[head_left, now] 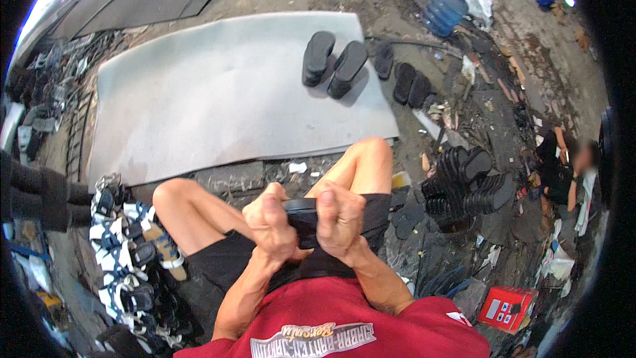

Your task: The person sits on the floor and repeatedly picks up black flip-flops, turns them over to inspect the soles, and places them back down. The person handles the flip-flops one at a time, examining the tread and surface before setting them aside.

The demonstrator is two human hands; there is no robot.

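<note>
Above my lap, both fists grip a black sole [301, 207], most of it hidden by my fingers and lost against my dark shorts. My left hand [270, 222] is wrapped round one side of it, thumb on top. On the other side my right hand [340, 220] is closed the same way. Two thick black soles, one [318, 58] and another [348, 69], rest side by side on the pale grey sheet [212, 93] beyond my knees.
Sandals with white straps [122, 258] are heaped at left. Stacked black soles [457, 182] lie at right, near a red box [507, 309]. Smaller dark soles [412, 85] lie beside the sheet. Blue water jugs [445, 10] stand far right. Another person [560, 166] is at the right edge.
</note>
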